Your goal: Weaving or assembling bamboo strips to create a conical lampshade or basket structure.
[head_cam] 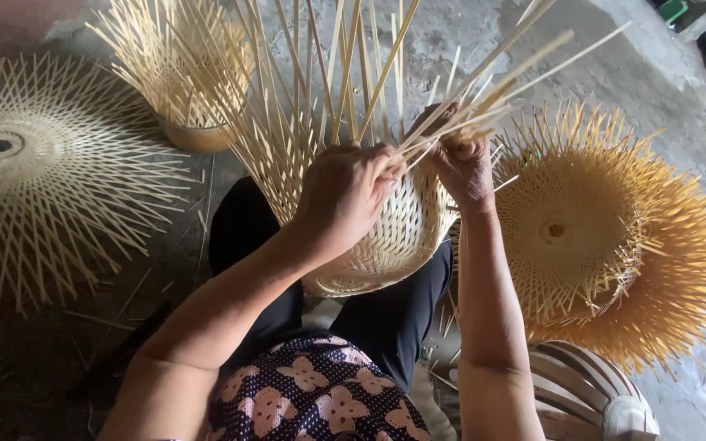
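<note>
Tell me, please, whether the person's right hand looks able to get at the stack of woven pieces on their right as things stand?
Probably yes: the stack of woven pieces lies just beside the right hand with nothing between, though that hand is gripping strips of the half-woven basket.

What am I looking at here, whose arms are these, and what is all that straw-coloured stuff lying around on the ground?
The one picture comes from a camera worn on a person's head, looking down at their own lap. The left hand and right hand grip thin bamboo strips that stick up from a half-woven basket resting on the knees. On the concrete floor lie a flat woven starburst piece at the left, a stack of woven pieces at the right, and a small unfinished basket behind.
</note>
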